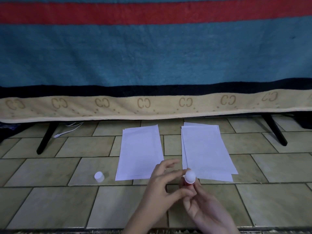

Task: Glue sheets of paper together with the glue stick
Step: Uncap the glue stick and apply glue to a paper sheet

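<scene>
Two stacks of white paper lie side by side on the tiled floor: a left stack [140, 152] and a right stack [205, 152] with slightly fanned sheets. Upright in front of the gap between them is a red glue stick [190, 178], its white glue tip exposed. My right hand [207, 210] grips the tube from below. My left hand [162, 188] touches the tube's lower part with thumb and a finger, the other fingers spread over the left stack's near corner. The glue's white cap [99, 177] stands on the floor to the left.
A blue, red and tan patterned blanket [152, 65] hangs across the back, over black slanted legs at the left [45, 139] and at the right [274, 130]. A white cable [67, 130] lies on the tiles at the back left.
</scene>
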